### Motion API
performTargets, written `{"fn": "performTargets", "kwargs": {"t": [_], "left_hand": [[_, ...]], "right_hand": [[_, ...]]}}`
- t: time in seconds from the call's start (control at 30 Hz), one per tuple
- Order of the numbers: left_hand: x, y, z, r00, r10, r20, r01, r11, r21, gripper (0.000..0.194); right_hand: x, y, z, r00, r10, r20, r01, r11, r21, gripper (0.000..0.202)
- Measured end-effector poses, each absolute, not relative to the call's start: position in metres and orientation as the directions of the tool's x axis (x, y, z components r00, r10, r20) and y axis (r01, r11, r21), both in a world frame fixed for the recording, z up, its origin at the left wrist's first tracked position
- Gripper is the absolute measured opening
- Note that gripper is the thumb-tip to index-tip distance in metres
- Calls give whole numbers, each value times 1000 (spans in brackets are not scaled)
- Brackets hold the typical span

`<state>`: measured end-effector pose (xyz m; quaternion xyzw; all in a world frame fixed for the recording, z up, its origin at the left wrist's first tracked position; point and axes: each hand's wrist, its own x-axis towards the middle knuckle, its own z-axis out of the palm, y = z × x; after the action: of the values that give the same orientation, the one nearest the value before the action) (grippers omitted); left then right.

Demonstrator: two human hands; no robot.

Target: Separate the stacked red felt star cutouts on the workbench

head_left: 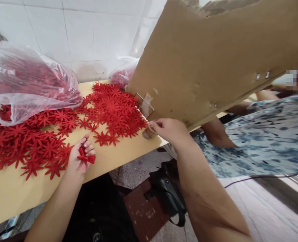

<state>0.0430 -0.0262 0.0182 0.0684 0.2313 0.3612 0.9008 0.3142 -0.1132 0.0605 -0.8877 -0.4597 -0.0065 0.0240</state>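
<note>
My left hand (81,155) is closed, palm up, around a small folded red felt-like flower (87,158), near the table's front edge. My right hand (170,132) has its fingers pinched at the rim of a small brownish cup (148,133) on the table's right side. What those fingertips hold, if anything, is too small to make out. Just behind the cup, a bent metal wire (145,102) sticks out from a cardboard panel (209,57). A pile of flat red flower shapes (116,107) lies between my hands, and another pile (35,144) spreads to the left.
A clear plastic bag (35,80) full of red pieces stands at the back left, with a smaller bag (123,72) by the tiled wall. Beyond the cardboard is another person in a patterned garment (264,137). Below the table (123,154), a black bag (166,188) rests on a brown stool.
</note>
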Motion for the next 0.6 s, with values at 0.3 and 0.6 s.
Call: {"fn": "performTargets", "kwargs": {"t": [0.3,0.6], "left_hand": [[39,-29,13,632,693,-348,-644,719,261,19],[78,-32,3,620,639,-455,-625,753,204,27]], "right_hand": [[328,-102,38,494,862,-115,869,-493,42,46],[235,-90,50,528,828,190,299,28,-954,50]]}}
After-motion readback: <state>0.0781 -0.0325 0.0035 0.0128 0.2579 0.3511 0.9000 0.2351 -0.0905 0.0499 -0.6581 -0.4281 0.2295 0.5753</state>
